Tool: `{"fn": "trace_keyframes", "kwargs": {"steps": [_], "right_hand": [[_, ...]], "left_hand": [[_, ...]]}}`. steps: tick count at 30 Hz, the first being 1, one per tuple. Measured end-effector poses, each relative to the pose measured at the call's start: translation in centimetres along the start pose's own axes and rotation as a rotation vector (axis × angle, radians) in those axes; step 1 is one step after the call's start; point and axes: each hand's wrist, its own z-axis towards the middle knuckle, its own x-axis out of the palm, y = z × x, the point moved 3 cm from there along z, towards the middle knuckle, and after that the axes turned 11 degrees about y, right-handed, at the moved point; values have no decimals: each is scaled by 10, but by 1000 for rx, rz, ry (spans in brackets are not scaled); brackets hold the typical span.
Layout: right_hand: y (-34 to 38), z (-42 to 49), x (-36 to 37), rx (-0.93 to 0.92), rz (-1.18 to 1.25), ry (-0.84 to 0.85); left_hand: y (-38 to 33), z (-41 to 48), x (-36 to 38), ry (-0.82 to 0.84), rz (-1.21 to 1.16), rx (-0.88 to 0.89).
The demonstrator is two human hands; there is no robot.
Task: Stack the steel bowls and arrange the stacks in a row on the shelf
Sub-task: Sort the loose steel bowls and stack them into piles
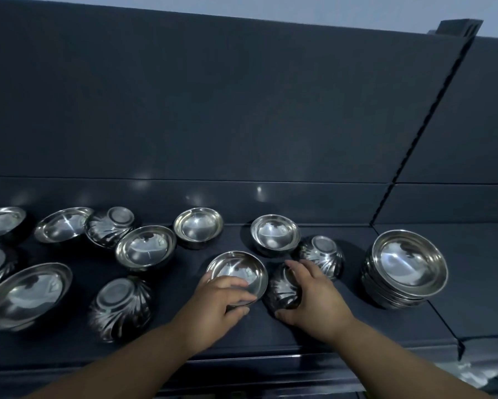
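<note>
On my feed both forearms come in from the bottom edge. The left hand (219,300) grips a shallow bowl (236,272) that sits mouth up, fingers curled over its near rim and thumb below; this bowl is well left of the stack (406,269) of nested upright bowls, which stands towards the right end of the dark shelf (271,335); I cannot tell whether the shallow bowl is lifted or resting. The right hand (311,292) is cupped over an overturned fluted bowl (282,289), fingers across its base and thumb at its near side; it lies between the shallow bowl and the stack, hard against the shallow bowl's rim.

Much farther left of the stack, level with the hands, a second fluted bowl (121,306) rests base up; beyond it a large oval-looking bowl (26,295) lies mouth up.

Further back, just left of the stack, a third fluted bowl (322,251) stands base up, close against a small upright bowl (275,233). Farther left of the stack come a round upright bowl (198,227) and a wider upright bowl (145,247); then a tilted base-up bowl (109,226) touching a tilted open bowl (62,224).

Behind everything rises the dark back panel (213,110); a slotted upright (432,110) climbs behind the stack.
</note>
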Motion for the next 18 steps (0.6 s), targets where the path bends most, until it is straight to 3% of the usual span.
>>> {"fn": "trace_keyframes", "kwargs": {"steps": [5, 8, 12, 14, 18], "right_hand": [[2, -15, -31, -18, 289, -132], [14, -18, -47, -14, 642, -125], [31, -19, -46, -39, 1171, 187], [44, -25, -47, -56, 1301, 339], [53, -31, -46, -15, 1458, 483]], "left_hand": [[-14, 5, -7, -60, -37, -58], [-27, 10, -22, -163, -124, -105], [-41, 17, -36, -209, -287, -161], [-45, 19, -39, -180, -422, -170], [-49, 14, -41, -185, -510, -198]]}}
